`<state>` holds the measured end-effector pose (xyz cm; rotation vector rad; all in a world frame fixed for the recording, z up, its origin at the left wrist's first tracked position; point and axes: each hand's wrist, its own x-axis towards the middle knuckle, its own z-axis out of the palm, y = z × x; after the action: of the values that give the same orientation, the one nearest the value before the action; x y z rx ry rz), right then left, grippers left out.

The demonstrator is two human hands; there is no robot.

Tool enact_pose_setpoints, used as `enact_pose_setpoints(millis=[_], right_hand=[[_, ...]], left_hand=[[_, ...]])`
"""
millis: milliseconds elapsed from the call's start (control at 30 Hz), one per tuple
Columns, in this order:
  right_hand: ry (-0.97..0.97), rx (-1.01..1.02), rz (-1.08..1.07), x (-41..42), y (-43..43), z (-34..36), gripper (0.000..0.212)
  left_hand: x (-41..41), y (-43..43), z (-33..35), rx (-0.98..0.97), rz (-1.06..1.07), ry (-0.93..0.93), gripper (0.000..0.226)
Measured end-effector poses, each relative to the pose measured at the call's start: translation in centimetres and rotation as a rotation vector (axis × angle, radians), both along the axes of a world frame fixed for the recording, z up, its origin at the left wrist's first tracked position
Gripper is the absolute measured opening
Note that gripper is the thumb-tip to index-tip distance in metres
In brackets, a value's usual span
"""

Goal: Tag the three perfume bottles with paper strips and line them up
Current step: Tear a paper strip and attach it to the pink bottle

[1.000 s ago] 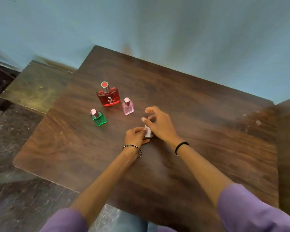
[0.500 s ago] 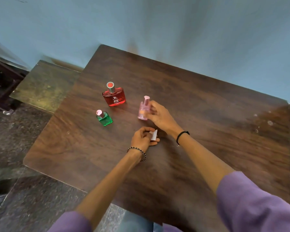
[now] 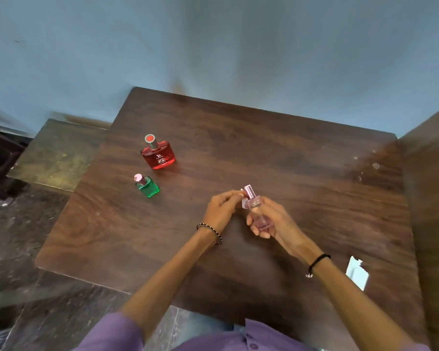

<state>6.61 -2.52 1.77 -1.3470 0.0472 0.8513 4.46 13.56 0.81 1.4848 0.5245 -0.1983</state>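
Observation:
My right hand (image 3: 274, 221) holds the pink perfume bottle (image 3: 256, 209) lifted above the wooden table (image 3: 264, 153), cap tilted away from me. My left hand (image 3: 222, 210) pinches a small white paper strip (image 3: 241, 192) against the bottle's neck. The red perfume bottle (image 3: 159, 154) stands at the table's left, and the small green perfume bottle (image 3: 147, 186) stands just in front of it. Neither shows a strip on it.
A white sheet of paper (image 3: 356, 273) lies near the table's right front edge. A lower, worn side table (image 3: 54, 153) adjoins the left. A wooden panel (image 3: 431, 198) rises on the right. A blue wall runs behind.
My right hand picked the pink bottle off the table and brought it toward me. My left hand lifted the paper strip up to the bottle's neck.

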Motion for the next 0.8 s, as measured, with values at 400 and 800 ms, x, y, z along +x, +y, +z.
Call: enact_pose_setpoints(millis=[400,800], right_hand=[[-0.167,-0.018,0.039,-1.5,-0.3,1.2,0.022],[0.001,0.283,-0.041,-2.3,-1.5,2.4,0.034]], left_hand=[[0.6,-1.0,3.3,-0.106,0.078,-0.098,0.022],[0.5,0.0,4.4,-0.037,0.101,-0.064,0.033]])
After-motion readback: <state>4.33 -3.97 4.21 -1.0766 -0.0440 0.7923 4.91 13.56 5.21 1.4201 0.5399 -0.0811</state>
